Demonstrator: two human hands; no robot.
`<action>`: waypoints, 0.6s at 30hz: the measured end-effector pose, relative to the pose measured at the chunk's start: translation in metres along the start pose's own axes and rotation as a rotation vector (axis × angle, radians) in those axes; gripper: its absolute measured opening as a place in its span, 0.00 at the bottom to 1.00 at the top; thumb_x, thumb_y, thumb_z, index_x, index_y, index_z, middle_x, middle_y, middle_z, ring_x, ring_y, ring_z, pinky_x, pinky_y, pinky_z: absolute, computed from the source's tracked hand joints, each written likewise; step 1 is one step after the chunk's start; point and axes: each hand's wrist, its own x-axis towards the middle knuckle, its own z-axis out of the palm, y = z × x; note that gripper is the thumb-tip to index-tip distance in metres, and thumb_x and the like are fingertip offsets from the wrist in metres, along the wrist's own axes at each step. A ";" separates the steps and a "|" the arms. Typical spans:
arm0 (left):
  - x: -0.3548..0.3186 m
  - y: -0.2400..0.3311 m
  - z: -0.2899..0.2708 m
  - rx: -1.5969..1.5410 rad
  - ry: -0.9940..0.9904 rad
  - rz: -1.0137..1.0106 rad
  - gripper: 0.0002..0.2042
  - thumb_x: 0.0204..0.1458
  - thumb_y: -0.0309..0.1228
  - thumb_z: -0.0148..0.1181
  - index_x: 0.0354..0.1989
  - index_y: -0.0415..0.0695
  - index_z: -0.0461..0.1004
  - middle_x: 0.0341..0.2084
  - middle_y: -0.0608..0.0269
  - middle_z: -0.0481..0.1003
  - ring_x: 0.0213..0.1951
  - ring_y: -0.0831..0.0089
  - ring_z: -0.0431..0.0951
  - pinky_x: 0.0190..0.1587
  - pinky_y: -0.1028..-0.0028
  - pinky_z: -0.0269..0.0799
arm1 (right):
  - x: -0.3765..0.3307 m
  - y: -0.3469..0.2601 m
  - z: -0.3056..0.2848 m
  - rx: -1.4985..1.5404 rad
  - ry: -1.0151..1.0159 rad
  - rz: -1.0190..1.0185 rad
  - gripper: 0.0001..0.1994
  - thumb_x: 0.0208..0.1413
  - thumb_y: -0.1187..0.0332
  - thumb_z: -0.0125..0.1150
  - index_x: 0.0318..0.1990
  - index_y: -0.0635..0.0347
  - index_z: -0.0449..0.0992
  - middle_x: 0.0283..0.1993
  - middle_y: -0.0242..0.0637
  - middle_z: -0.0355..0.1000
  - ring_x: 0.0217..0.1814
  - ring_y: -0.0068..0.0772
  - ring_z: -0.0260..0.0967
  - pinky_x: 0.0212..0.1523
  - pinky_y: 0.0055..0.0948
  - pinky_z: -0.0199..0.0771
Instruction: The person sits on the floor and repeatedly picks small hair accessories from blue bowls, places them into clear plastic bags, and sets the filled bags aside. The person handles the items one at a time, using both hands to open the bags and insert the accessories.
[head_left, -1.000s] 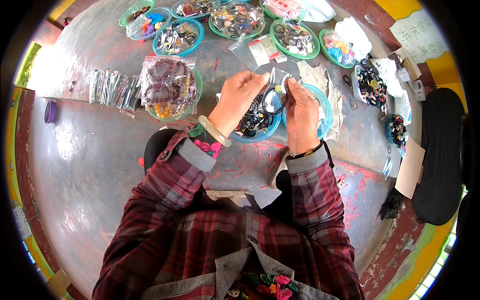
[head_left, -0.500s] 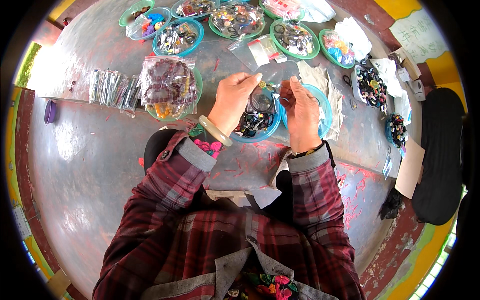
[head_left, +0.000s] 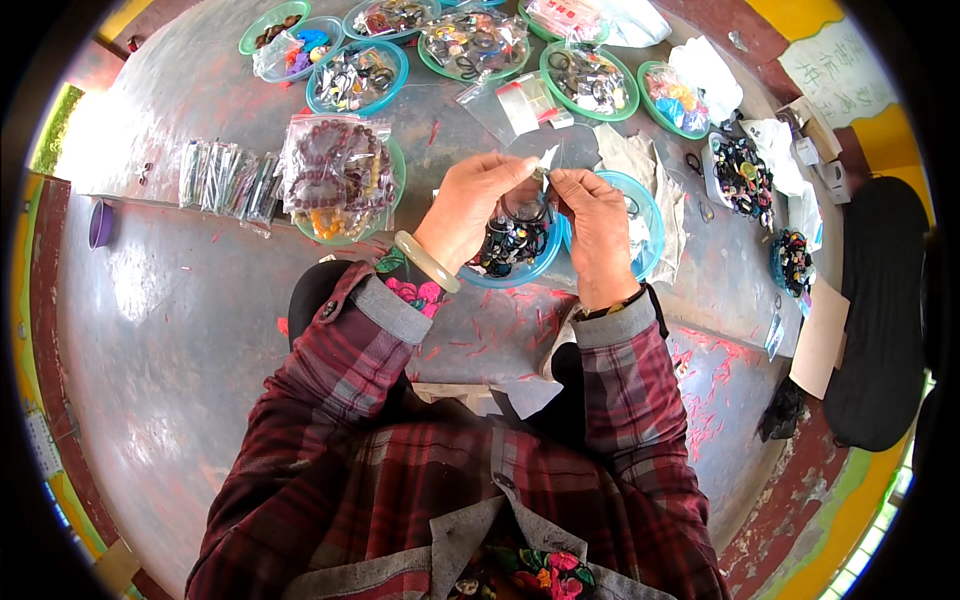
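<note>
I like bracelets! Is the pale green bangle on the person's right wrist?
No, the pale green bangle circles the left wrist, just behind the left hand.

Only one view here, a wide fisheye strapped to my head, on the left side of the pair, looking pretty much straight down. It's upright and not flipped, so its left is my left. My plaid sleeves come in from the bottom edge, and my left hand [head_left: 478,205] and right hand [head_left: 597,228] meet just above centre, close to the lens, so they look big. The grey tabletop [head_left: 170,330] fills most of the circle and bulges like a dome, straight edges curving near the rim. The row of bowls [head_left: 360,75] sits far up top, small and squashed. Corners are just black.
</note>
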 end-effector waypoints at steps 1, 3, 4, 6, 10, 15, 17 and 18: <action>0.001 -0.001 0.000 -0.007 -0.026 -0.018 0.09 0.50 0.32 0.59 0.31 0.38 0.72 0.25 0.66 0.73 0.29 0.79 0.74 0.33 0.80 0.69 | 0.001 0.002 -0.001 0.002 -0.014 -0.005 0.05 0.51 0.72 0.59 0.30 0.65 0.76 0.24 0.26 0.69 0.23 0.13 0.60 0.25 0.14 0.59; 0.003 -0.003 -0.003 -0.006 -0.013 -0.024 0.09 0.50 0.32 0.58 0.32 0.38 0.72 0.26 0.66 0.74 0.28 0.79 0.74 0.33 0.80 0.69 | 0.001 0.003 -0.002 0.000 -0.027 -0.020 0.05 0.52 0.72 0.58 0.30 0.65 0.75 0.24 0.25 0.69 0.23 0.12 0.60 0.26 0.14 0.59; 0.004 -0.004 -0.004 -0.004 -0.005 -0.027 0.09 0.50 0.32 0.58 0.32 0.38 0.72 0.26 0.65 0.74 0.28 0.79 0.74 0.33 0.80 0.70 | 0.001 0.004 -0.002 -0.005 -0.026 -0.030 0.05 0.52 0.72 0.58 0.30 0.64 0.75 0.24 0.25 0.69 0.24 0.12 0.60 0.26 0.14 0.59; 0.004 -0.004 -0.005 0.008 -0.009 -0.027 0.09 0.50 0.32 0.58 0.32 0.38 0.72 0.26 0.65 0.74 0.28 0.78 0.74 0.32 0.80 0.69 | 0.002 0.004 -0.003 0.001 -0.028 -0.026 0.05 0.52 0.71 0.58 0.30 0.64 0.75 0.25 0.25 0.70 0.24 0.12 0.60 0.26 0.14 0.59; 0.004 -0.006 -0.006 -0.053 0.033 -0.007 0.08 0.50 0.31 0.58 0.32 0.38 0.72 0.26 0.64 0.75 0.26 0.79 0.73 0.29 0.80 0.67 | 0.000 0.002 0.000 0.061 -0.006 0.040 0.06 0.52 0.69 0.59 0.30 0.62 0.74 0.25 0.25 0.70 0.25 0.13 0.61 0.27 0.14 0.59; 0.005 -0.004 -0.011 -0.079 0.096 0.032 0.09 0.51 0.32 0.57 0.34 0.38 0.72 0.28 0.62 0.74 0.30 0.77 0.74 0.32 0.80 0.68 | -0.005 -0.003 0.005 0.028 -0.111 0.178 0.05 0.51 0.71 0.60 0.31 0.63 0.74 0.26 0.28 0.71 0.25 0.15 0.64 0.28 0.14 0.62; 0.004 -0.003 -0.008 -0.106 0.102 0.017 0.10 0.51 0.33 0.57 0.35 0.38 0.72 0.29 0.61 0.74 0.32 0.75 0.75 0.35 0.79 0.69 | -0.005 -0.001 0.005 0.024 -0.125 0.190 0.05 0.50 0.72 0.60 0.32 0.64 0.73 0.27 0.29 0.71 0.26 0.16 0.66 0.29 0.14 0.64; 0.004 -0.004 -0.007 -0.130 0.106 0.010 0.10 0.51 0.33 0.57 0.35 0.38 0.72 0.30 0.61 0.74 0.33 0.74 0.75 0.36 0.78 0.70 | -0.005 -0.001 0.005 0.017 -0.117 0.187 0.05 0.50 0.72 0.60 0.31 0.64 0.73 0.27 0.29 0.71 0.26 0.16 0.66 0.29 0.14 0.64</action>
